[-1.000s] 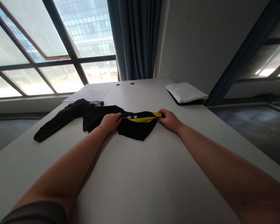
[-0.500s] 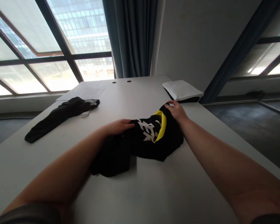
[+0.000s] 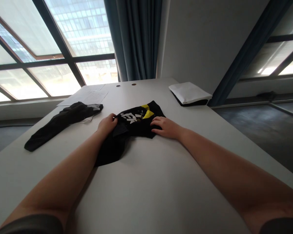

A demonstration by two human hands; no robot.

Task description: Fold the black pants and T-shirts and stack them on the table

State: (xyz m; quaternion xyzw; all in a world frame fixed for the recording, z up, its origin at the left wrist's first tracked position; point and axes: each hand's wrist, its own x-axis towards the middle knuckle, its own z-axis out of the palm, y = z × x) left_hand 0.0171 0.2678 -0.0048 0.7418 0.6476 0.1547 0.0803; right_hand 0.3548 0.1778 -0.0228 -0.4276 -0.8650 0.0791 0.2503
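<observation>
A black garment [image 3: 141,128] with white lettering and a yellow print lies bunched on the white table [image 3: 146,182]. Its exact kind is hard to make out in the folds. My left hand [image 3: 107,123] pinches its left upper edge between thumb and fingers, and a loose black part hangs down toward me below that grip. On the right side of the cloth rests my right hand [image 3: 167,127], fingers slightly bent and apart, touching the fabric without a visible grip.
Another black garment [image 3: 63,122], long and narrow, lies at the left with a pale print on its far end. Sheets of paper [image 3: 85,96] are at the far left. A white folded item [image 3: 189,92] with a black underside sits at the far right.
The garment has moved away from me and left and lies flatter. My left hand still pinches it, farther left. My right hand has let go of the upper corner and come down onto its right side.
</observation>
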